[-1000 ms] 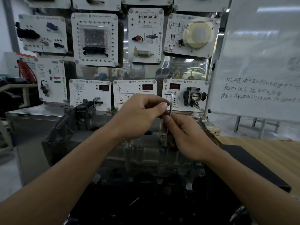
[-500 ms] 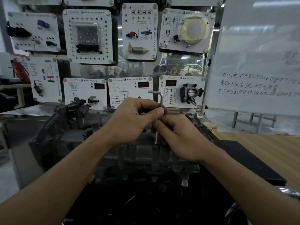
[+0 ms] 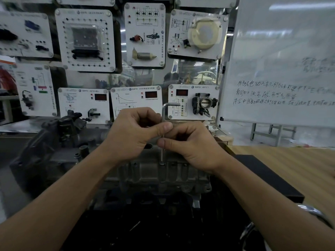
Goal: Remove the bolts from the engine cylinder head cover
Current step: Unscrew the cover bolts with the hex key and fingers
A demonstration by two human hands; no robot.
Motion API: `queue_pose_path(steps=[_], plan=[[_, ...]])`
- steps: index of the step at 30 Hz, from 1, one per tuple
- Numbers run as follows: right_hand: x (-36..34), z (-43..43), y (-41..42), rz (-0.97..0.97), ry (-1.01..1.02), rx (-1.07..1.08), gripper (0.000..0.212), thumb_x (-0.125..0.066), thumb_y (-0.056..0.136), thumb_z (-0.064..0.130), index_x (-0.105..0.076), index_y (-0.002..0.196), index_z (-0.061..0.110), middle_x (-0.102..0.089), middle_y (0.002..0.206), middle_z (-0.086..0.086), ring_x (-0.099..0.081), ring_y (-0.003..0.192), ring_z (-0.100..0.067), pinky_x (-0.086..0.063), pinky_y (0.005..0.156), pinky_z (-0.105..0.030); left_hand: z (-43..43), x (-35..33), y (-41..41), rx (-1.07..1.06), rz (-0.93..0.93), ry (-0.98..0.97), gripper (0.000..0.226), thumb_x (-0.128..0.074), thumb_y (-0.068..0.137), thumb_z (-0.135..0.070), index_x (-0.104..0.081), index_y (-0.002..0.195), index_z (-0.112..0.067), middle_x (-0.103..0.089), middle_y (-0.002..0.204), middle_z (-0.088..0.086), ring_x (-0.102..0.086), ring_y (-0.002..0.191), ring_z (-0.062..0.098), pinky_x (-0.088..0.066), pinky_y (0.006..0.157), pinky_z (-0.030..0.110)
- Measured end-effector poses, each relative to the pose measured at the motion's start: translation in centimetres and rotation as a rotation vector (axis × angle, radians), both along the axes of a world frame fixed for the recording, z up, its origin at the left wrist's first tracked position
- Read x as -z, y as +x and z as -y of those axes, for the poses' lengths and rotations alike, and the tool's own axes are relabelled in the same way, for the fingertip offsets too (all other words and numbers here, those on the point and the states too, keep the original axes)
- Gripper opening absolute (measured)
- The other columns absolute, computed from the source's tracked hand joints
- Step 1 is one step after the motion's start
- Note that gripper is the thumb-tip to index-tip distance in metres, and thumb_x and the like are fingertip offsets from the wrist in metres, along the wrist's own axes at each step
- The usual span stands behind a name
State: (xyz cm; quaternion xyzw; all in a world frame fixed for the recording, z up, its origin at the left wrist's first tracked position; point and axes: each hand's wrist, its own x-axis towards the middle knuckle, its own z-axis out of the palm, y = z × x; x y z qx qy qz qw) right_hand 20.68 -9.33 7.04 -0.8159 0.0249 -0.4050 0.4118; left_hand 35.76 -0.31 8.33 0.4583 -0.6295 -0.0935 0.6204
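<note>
Bolt [image 3: 162, 163] being worked sits on the near rim of the cylinder head cover [image 3: 145, 174], centre of view, off the left end of the wooden desk [image 3: 293, 169]. Hex key [image 3: 163, 114] stands upright, tip seated in the bolt head, short leg pointing right at the top. Left hand [image 3: 132, 132]: fingers curled, thumb and forefinger pinching the shaft high up. Right hand [image 3: 194, 147]: also curled, thumb pinching the shaft just below the left. Hands close together. Black mat [image 3: 262, 176] lies right of the engine.
</note>
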Motion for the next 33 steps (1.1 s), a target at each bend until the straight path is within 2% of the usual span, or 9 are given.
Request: queue_pose_path(steps=[3,6,10,14,19,24,26,29,33], plan=[[0.0,-0.1,0.0,-0.044,-0.019,0.003,0.008,-0.069,0.089,0.003,-0.073,0.087,-0.004,-0.066,0.086,-0.032,-0.062,0.076,-0.042,-0.051,0.075,-0.055,0.1,-0.2,0.4,0.074,-0.037,0.057,0.026,-0.079,0.067,-0.028,-0.063,0.074,-0.008,-0.067,0.071,0.007,-0.064,0.069,0.017,-0.056,0.066,0.024],[0.0,-0.1,-0.1,-0.096,-0.030,0.032,0.011,-0.068,0.092,0.010,-0.073,0.086,0.003,-0.068,0.082,-0.025,-0.059,0.071,-0.028,-0.051,0.072,-0.044,-0.2,-0.7,1.4,0.190,0.047,0.158,0.013,-0.075,0.078,-0.030,-0.072,0.082,-0.018,-0.072,0.085,0.004,-0.068,0.083,0.015,-0.056,0.077,0.024],[0.0,0.2,-0.1,-0.141,-0.005,-0.004,0.017,-0.062,0.096,0.013,-0.073,0.093,0.001,-0.064,0.095,-0.038,-0.063,0.083,-0.046,-0.051,0.080,-0.062,-0.5,-0.9,2.2,0.304,0.089,0.207,0.024,-0.064,0.083,-0.033,-0.077,0.101,-0.025,-0.075,0.097,-0.002,-0.069,0.097,0.013,-0.053,0.084,0.022],[0.3,0.4,0.0,-0.138,-0.012,0.013,0.013,-0.066,0.094,0.016,-0.077,0.095,0.009,-0.068,0.095,-0.032,-0.065,0.084,-0.040,-0.054,0.084,-0.057,-0.1,-0.4,1.8,0.281,0.091,0.153,0.018,-0.064,0.087,-0.026,-0.078,0.097,-0.020,-0.075,0.091,-0.004,-0.070,0.092,0.010,-0.052,0.081,0.019],[0.4,0.3,0.2,-0.041,0.043,0.033,0.008,-0.083,0.078,0.016,-0.079,0.078,0.009,-0.072,0.084,-0.027,-0.061,0.074,-0.025,-0.052,0.072,-0.044,0.1,-0.3,1.1,0.176,0.083,0.068,0.010,-0.072,0.076,-0.024,-0.078,0.083,-0.018,-0.077,0.086,0.001,-0.072,0.086,0.011,-0.055,0.077,0.018],[0.4,0.2,0.2,-0.018,0.046,0.032,0.013,-0.083,0.076,0.011,-0.076,0.077,0.000,-0.069,0.085,-0.032,-0.063,0.080,-0.051,-0.054,0.078,-0.058,0.3,0.0,1.2,0.168,0.047,0.068,0.013,-0.077,0.073,-0.025,-0.069,0.073,-0.014,-0.073,0.082,0.010,-0.069,0.080,0.019,-0.058,0.077,0.029],[0.4,0.1,0.2,-0.035,0.037,0.034,0.012,-0.081,0.079,0.012,-0.076,0.077,0.001,-0.068,0.085,-0.033,-0.062,0.080,-0.052,-0.052,0.077,-0.059,0.3,0.0,1.5,0.212,0.042,0.083,0.017,-0.077,0.077,-0.027,-0.068,0.077,-0.012,-0.072,0.083,0.007,-0.067,0.082,0.019,-0.057,0.078,0.028],[0.4,0.2,0.0,-0.062,0.013,0.031,0.009,-0.077,0.083,0.013,-0.076,0.079,0.005,-0.070,0.084,-0.026,-0.064,0.075,-0.036,-0.053,0.078,-0.054,-0.1,0.1,1.9,0.302,0.004,0.144,0.028,-0.075,0.081,-0.042,-0.074,0.091,-0.016,-0.072,0.089,0.003,-0.068,0.088,0.018,-0.056,0.080,0.028],[0.4,0.2,-0.2,-0.104,-0.004,0.008,0.007,-0.072,0.088,0.011,-0.078,0.085,0.011,-0.074,0.082,-0.006,-0.065,0.079,-0.014,-0.055,0.081,-0.041,-0.5,0.3,2.0,0.360,0.050,0.188,0.024,-0.062,0.088,-0.029,-0.076,0.107,-0.024,-0.075,0.101,0.000,-0.069,0.102,0.015,-0.052,0.086,0.022]])
